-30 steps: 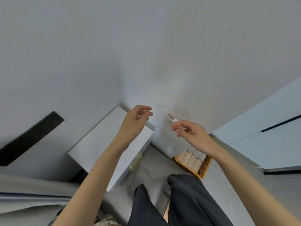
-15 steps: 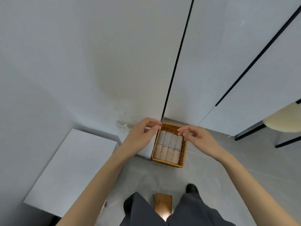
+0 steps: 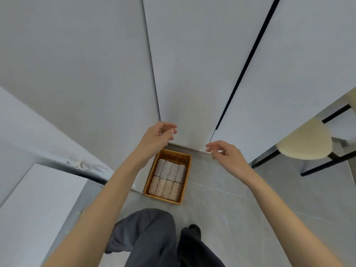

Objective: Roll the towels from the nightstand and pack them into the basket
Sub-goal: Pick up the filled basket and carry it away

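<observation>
Grey tiled floor (image 3: 250,209), white cabinet doors (image 3: 192,64) rising behind it. Fingers (image 3: 170,126) of the left hand (image 3: 157,138): loosely curled, thumb close to the fingertips, nothing held. Fingers (image 3: 211,145) of the right hand (image 3: 225,154): slack, slightly bent, pointing toward the other hand, nothing held. Both hands hang in the air, apart from each other, bare forearms stretched forward. Below and between them the wicker basket (image 3: 174,154) sits on the floor at the foot of the cabinet. Inside it: rolled towels (image 3: 167,179), two rows of four, packed side by side. White nightstand (image 3: 38,205) stands left of the basket. Stool (image 3: 304,141) with a cream seat stands at the right. Dark trousers (image 3: 154,243) show at the lower edge.
</observation>
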A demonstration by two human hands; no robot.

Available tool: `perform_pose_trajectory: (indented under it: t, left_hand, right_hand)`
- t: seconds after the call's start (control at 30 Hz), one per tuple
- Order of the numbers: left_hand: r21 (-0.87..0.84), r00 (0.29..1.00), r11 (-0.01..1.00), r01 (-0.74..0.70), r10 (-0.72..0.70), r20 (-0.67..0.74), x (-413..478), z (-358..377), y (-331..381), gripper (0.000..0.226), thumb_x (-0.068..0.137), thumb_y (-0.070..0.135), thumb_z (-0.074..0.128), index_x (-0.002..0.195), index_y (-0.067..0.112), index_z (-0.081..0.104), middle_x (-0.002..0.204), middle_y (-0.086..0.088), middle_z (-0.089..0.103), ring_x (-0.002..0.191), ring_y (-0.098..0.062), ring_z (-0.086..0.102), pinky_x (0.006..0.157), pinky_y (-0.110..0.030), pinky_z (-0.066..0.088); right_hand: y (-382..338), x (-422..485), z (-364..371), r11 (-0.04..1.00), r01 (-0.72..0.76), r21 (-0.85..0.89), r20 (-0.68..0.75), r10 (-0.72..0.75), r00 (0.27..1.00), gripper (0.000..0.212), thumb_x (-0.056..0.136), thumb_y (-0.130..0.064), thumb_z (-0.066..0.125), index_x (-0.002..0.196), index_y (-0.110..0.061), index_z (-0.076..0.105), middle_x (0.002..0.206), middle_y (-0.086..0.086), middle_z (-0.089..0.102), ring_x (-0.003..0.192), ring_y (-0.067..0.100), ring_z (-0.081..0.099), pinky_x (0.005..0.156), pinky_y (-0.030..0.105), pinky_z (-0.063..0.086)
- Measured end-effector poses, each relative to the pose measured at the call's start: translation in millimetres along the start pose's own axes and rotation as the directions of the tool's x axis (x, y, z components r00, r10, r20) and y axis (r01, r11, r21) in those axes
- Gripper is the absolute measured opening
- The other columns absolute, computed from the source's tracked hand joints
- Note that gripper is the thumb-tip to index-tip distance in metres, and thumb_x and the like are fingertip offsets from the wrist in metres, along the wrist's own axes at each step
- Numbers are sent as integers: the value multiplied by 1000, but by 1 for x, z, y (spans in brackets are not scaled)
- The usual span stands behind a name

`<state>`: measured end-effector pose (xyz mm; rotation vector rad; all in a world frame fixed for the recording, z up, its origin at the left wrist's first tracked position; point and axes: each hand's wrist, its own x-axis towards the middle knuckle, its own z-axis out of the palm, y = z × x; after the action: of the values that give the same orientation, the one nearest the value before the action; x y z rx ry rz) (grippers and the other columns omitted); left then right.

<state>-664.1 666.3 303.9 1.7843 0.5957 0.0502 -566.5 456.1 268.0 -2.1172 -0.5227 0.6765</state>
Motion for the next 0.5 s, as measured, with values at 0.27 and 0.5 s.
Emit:
perform_pose_trajectory:
  t: [0.27, 0.5]
  left_hand:
    - [-15, 999, 999, 47, -47, 4, 61, 36, 10, 19, 99, 21, 46, 110, 29, 58, 107, 12, 65, 96, -4, 62, 77, -17, 49]
    - [-101, 985, 986, 134, -144, -96, 110, 28, -23, 22, 99, 19, 44, 116, 24, 58, 110, 10, 63, 97, -3, 61, 76, -16, 48]
  right_hand:
    - [34, 56, -33, 999, -34, -6, 28, 34, 999, 21, 97, -18, 49, 111, -24, 64, 110, -7, 66, 96, 11, 61, 68, 13, 39]
    - [50, 136, -13, 994, -16, -106, 160, 33, 987, 20, 99, -20, 48, 114, -23, 60, 115, -9, 62, 91, 2, 55, 67, 8, 39]
